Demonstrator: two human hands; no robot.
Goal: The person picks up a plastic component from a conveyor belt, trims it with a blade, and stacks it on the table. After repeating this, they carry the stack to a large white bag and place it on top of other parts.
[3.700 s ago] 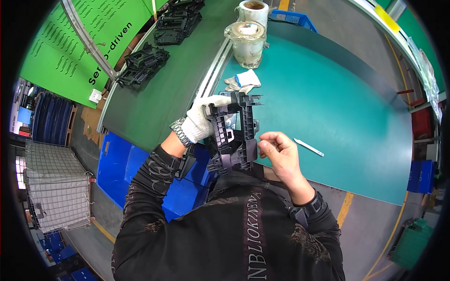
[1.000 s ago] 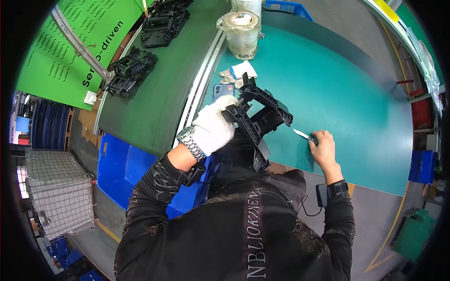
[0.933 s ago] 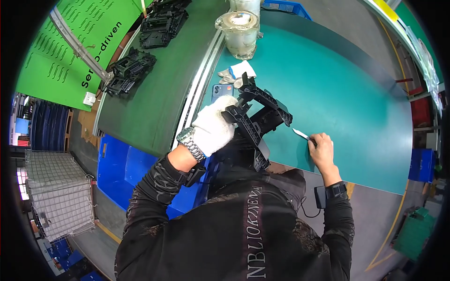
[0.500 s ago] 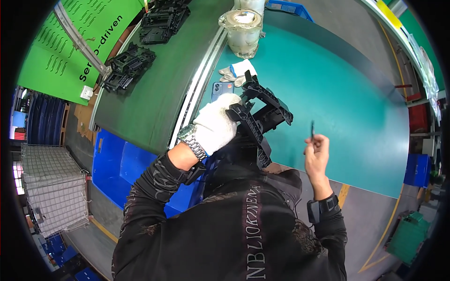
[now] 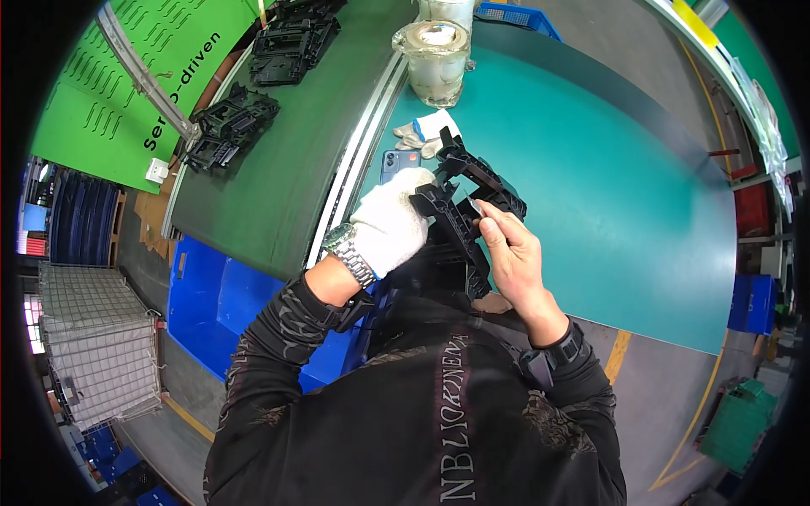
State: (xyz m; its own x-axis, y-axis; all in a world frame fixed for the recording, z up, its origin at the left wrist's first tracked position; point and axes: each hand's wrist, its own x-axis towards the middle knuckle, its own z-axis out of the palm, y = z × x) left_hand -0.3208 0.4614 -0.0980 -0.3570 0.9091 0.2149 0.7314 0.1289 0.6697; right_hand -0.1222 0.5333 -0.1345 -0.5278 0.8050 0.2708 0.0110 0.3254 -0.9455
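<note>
My left hand [image 5: 390, 221], in a white knit glove, is closed on the left side of a black plastic frame part [image 5: 454, 221] with ribbed arms and an open middle. The part is tilted above the near edge of the teal table. My bare right hand [image 5: 516, 257] pinches a slim, knife-like tool [image 5: 476, 205]. Its thin tip reaches into the gap between the part's arms; whether it touches the plastic I cannot tell. A dark phone [image 5: 400, 163] and a white-and-grey glove [image 5: 433, 131] lie on the table just beyond my left hand.
A green conveyor belt [image 5: 291, 160] runs along the left, carrying several similar black plastic parts [image 5: 229, 128]. Plastic-wrapped rolls [image 5: 436, 72] stand at the table's far end. A blue bin [image 5: 207, 295] sits below the belt, beside a wire-mesh cage [image 5: 99, 341].
My right hand has moved left with the slim tool, from over the table to the black part. My left hand keeps its hold with hardly any movement.
</note>
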